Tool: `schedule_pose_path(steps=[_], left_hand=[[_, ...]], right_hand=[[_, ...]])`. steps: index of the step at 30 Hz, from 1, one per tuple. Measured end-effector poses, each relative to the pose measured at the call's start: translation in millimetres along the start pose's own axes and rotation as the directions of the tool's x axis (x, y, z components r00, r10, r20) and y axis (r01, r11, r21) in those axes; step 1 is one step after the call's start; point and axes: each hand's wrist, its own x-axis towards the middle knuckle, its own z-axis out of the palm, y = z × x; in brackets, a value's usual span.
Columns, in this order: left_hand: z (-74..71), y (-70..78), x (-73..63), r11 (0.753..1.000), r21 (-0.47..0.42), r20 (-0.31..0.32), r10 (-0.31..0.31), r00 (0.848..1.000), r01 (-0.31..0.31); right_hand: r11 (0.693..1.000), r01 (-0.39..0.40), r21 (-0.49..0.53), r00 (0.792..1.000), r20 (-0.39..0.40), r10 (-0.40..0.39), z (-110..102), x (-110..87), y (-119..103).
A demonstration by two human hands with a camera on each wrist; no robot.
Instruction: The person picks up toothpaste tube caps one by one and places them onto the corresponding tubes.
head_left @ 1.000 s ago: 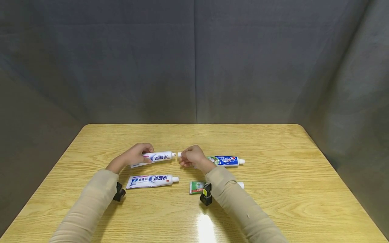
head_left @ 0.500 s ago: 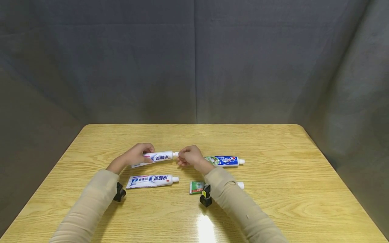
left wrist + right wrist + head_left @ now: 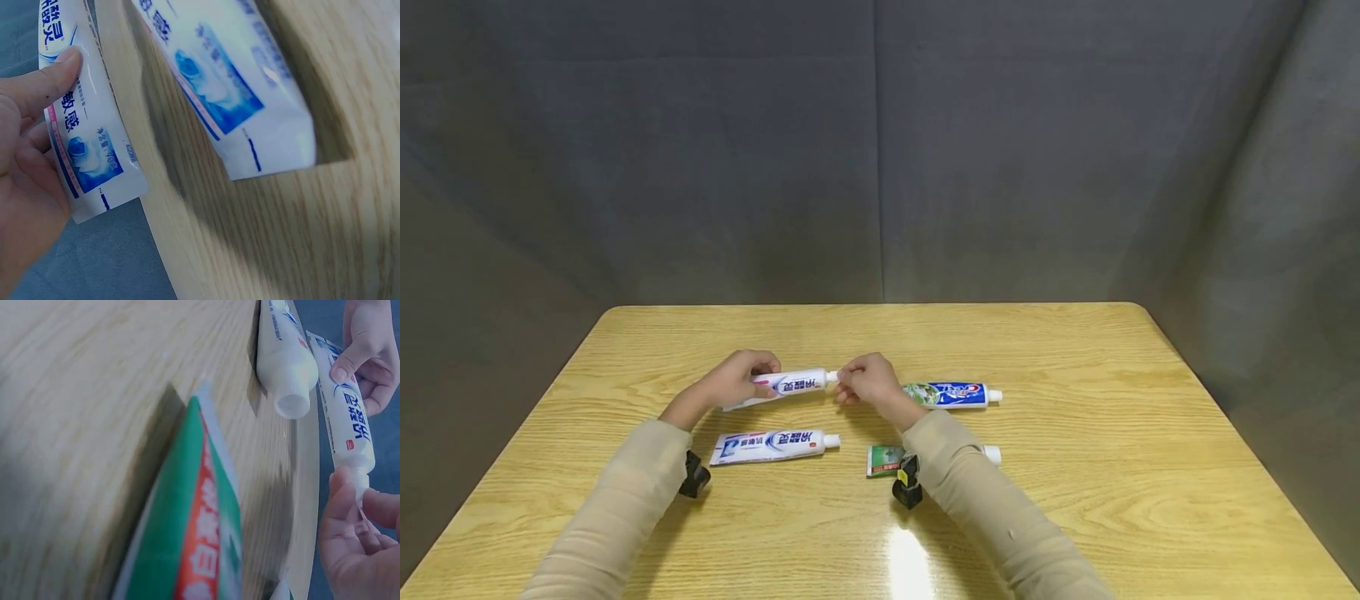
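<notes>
My left hand [image 3: 732,380] grips a white toothpaste tube [image 3: 801,382] by its body, thumb on top, with the nozzle end pointing right. At that end my right hand [image 3: 871,382] pinches a white cap [image 3: 360,480] between thumb and fingers, right at the nozzle. The right wrist view shows the cap in line with the tube's neck, partly covered by the fingertips. In the left wrist view the thumb presses on the printed face of the tube, whose flat crimped end sticks out past the palm.
A second white toothpaste tube [image 3: 769,447] lies nearer on the wooden table [image 3: 1112,500]. Behind the right wrist lies a blue and green toothpaste tube [image 3: 958,395]. The right forearm partly covers a green tube [image 3: 884,460]. Dark curtains [image 3: 880,150] stand around the table's back and sides.
One second ago a gap showed between the tube's nozzle and the cap in the right hand. The right hand has moved slightly left, and the cap now meets the nozzle.
</notes>
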Motion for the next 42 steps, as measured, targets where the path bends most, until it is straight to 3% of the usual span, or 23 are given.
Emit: schedule_pose_path(steps=[8,28,34,42], left_hand=[[-0.4,2.5,0.1,0.999,0.011,-0.008,0.032,0.999,-0.032],[-0.9,2.1,-2.3,0.999,-0.003,-0.004,0.033,0.999,-0.033],[0.8,0.7,-2.5,1.000,-0.005,-0.006,0.011,1.000,-0.011],[1.1,1.0,-3.2,1.000,-0.006,-0.013,0.009,1.000,-0.009]], right_hand=[[0.999,-0.039,-0.014,0.999,0.009,0.039,-1.8,-1.3,-2.3],[0.998,-0.060,-0.010,0.998,0.035,0.060,1.0,-4.4,-0.5],[0.995,-0.097,0.037,0.993,0.064,0.095,-1.3,-5.1,-1.6],[0.963,-0.135,0.232,0.990,0.062,0.123,-6.1,-1.2,0.1]])
